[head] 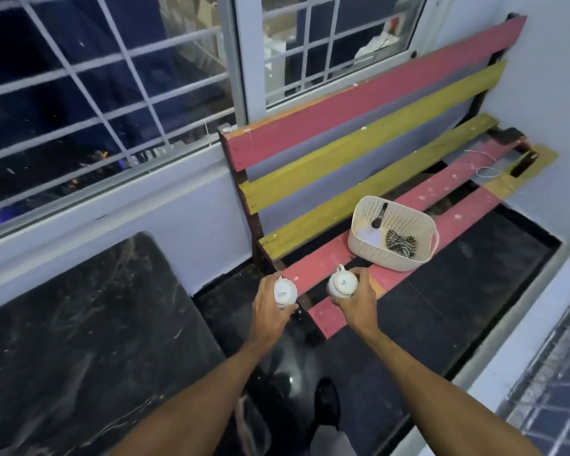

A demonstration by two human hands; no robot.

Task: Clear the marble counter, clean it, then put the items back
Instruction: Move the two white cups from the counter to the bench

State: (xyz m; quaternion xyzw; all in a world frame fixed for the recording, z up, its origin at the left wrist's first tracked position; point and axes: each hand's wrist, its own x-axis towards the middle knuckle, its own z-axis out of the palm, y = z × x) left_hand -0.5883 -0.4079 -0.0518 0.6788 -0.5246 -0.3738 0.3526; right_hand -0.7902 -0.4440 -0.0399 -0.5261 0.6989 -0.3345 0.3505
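Observation:
My left hand (269,301) grips a white mug (285,292) with dark lettering, held just off the near end of the bench. My right hand (356,299) grips a second white mug (341,285), its handle pointing up, over the pink front slats of the bench (418,195). The dark marble counter (79,324) lies at the lower left under the window, bare apart from pale streaks and specks.
A cream plastic basket (394,255) stands on the bench seat, holding a striped cloth (401,243) and a dark-handled tool (379,214). A white cord (484,161) lies farther along the bench. Barred window behind; white walls right; dark glossy floor below.

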